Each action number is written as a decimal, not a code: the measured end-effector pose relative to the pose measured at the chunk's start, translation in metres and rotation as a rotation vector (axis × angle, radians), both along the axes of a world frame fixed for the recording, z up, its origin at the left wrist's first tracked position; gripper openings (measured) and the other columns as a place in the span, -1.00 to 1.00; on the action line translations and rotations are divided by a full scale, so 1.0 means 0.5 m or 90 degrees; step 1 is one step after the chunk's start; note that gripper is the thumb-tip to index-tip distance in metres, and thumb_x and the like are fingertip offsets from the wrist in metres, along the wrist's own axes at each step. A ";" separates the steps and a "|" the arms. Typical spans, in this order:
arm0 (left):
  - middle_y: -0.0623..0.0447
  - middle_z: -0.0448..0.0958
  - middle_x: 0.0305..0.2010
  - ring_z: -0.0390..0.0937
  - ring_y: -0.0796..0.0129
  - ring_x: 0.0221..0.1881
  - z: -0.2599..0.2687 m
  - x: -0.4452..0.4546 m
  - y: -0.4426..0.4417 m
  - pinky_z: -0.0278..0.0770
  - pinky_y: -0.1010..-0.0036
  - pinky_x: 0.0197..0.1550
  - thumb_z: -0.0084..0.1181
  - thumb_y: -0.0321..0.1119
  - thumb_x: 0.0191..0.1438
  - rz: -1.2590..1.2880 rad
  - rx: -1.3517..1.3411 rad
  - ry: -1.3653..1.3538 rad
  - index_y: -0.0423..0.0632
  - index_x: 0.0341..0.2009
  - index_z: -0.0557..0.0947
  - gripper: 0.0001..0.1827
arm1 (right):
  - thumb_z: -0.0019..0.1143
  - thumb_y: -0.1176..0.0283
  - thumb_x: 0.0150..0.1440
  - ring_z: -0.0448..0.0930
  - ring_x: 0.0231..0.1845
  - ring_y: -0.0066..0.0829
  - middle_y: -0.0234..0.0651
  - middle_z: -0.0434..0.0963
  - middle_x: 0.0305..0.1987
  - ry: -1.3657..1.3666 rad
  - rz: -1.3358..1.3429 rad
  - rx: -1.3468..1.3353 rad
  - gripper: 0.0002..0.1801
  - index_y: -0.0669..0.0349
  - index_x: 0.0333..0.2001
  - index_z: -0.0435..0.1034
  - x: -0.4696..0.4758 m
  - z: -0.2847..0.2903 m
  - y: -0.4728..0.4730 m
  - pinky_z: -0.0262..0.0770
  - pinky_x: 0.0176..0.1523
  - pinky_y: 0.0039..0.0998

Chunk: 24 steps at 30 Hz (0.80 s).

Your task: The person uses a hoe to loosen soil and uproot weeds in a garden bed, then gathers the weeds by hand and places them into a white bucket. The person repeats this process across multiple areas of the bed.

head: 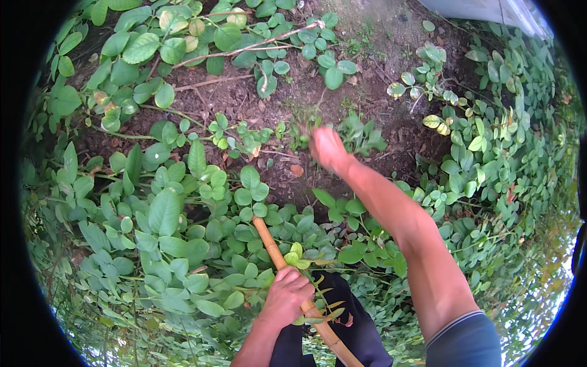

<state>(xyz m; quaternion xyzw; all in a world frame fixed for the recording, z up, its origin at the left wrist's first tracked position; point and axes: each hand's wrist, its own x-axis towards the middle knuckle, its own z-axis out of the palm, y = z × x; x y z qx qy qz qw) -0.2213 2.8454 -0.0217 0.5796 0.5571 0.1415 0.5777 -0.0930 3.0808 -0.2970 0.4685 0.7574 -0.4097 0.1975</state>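
My left hand is wrapped around a jointed bamboo pole, which slants from the bottom edge up into the leaves. The pole's far end reaches the foliage near the middle of the view. Over the bare soil, my right arm is stretched forward. My right hand is blurred and closed around a bunch of uprooted or pulled green weeds; whether their roots are still in the ground cannot be made out. Small grassy weeds show just beyond the fist.
Dense leafy shrubs fill the left and near side. More shrubs stand at right. A dry thorny-looking stem crosses the far soil. A pale sheet-like object lies at the top right. My dark trousers are among the leaves.
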 end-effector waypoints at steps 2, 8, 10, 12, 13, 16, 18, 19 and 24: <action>0.09 0.40 -0.46 0.42 0.15 -0.22 -0.002 -0.004 -0.014 0.39 0.27 0.06 0.25 -0.49 -0.37 0.022 0.002 -0.001 -0.08 -0.52 0.52 -0.79 | 0.06 0.60 0.06 0.60 -0.19 0.17 0.26 0.38 0.06 0.051 -0.038 0.020 -0.58 0.30 0.05 0.31 -0.033 0.066 -0.005 0.63 -0.09 -0.03; 0.10 0.40 -0.47 0.42 0.16 -0.22 -0.004 0.007 0.005 0.39 0.27 0.05 0.26 -0.49 -0.40 0.007 0.022 0.008 -0.07 -0.53 0.52 -0.77 | 0.29 0.39 0.08 0.51 0.03 0.04 0.08 0.28 0.17 0.158 -0.183 0.278 -0.37 0.07 0.22 0.23 -0.147 0.063 0.144 0.57 0.05 -0.15; 0.10 0.40 -0.47 0.42 0.16 -0.22 -0.005 0.010 0.004 0.39 0.27 0.05 0.26 -0.49 -0.41 0.011 0.016 0.005 -0.06 -0.53 0.52 -0.77 | 0.22 0.42 0.13 0.49 0.04 0.02 0.07 0.31 0.13 0.143 -0.178 0.245 -0.54 0.15 0.10 0.30 -0.184 0.033 0.125 0.55 0.06 -0.12; 0.11 0.40 -0.46 0.42 0.17 -0.23 -0.004 0.009 0.004 0.39 0.27 0.05 0.26 -0.49 -0.41 0.016 0.013 0.007 -0.06 -0.53 0.51 -0.77 | 0.11 0.57 0.07 0.50 -0.02 0.01 0.03 0.39 -0.02 0.151 -0.087 0.195 -0.60 0.30 0.02 0.29 -0.179 0.009 0.040 0.55 0.03 -0.08; 0.11 0.40 -0.46 0.42 0.17 -0.23 -0.004 0.009 0.004 0.39 0.28 0.04 0.26 -0.49 -0.40 0.016 0.016 0.006 -0.06 -0.53 0.51 -0.77 | 0.12 0.60 0.03 0.51 -0.02 0.04 0.04 0.39 -0.03 0.213 -0.069 0.224 -0.56 0.29 0.02 0.29 -0.154 -0.007 -0.023 0.53 0.04 -0.07; 0.11 0.40 -0.46 0.41 0.18 -0.23 -0.001 0.004 -0.004 0.38 0.28 0.04 0.26 -0.50 -0.40 0.024 0.010 0.007 -0.06 -0.53 0.51 -0.77 | 0.23 0.50 0.01 0.53 0.00 0.13 0.08 0.41 0.01 0.121 0.058 -0.005 -0.48 0.28 0.07 0.28 -0.049 0.028 -0.141 0.51 0.09 -0.04; 0.12 0.40 -0.47 0.41 0.18 -0.23 -0.005 0.004 -0.006 0.38 0.29 0.06 0.27 -0.49 -0.38 0.020 0.015 -0.004 -0.05 -0.53 0.52 -0.78 | 0.28 0.46 0.00 0.55 -0.02 0.14 0.10 0.41 0.02 -0.012 0.087 -0.104 -0.41 0.28 0.11 0.25 0.017 0.071 -0.135 0.54 0.08 -0.04; 0.12 0.40 -0.47 0.41 0.18 -0.23 -0.003 0.006 -0.006 0.37 0.29 0.06 0.27 -0.49 -0.37 0.019 0.013 0.000 -0.05 -0.53 0.52 -0.78 | 0.30 0.45 0.00 0.56 -0.02 0.13 0.10 0.41 0.01 -0.060 0.076 -0.103 -0.38 0.27 0.13 0.24 0.042 0.086 -0.128 0.56 0.07 -0.05; 0.12 0.41 -0.46 0.42 0.18 -0.20 0.003 0.001 -0.003 0.37 0.28 0.08 0.26 -0.47 -0.35 0.006 0.006 0.004 -0.04 -0.52 0.54 -0.79 | 0.13 0.67 -0.06 0.60 -0.24 0.09 0.17 0.31 0.09 -0.014 0.054 0.195 -0.26 0.27 0.25 0.13 0.072 0.087 -0.007 0.68 -0.20 -0.08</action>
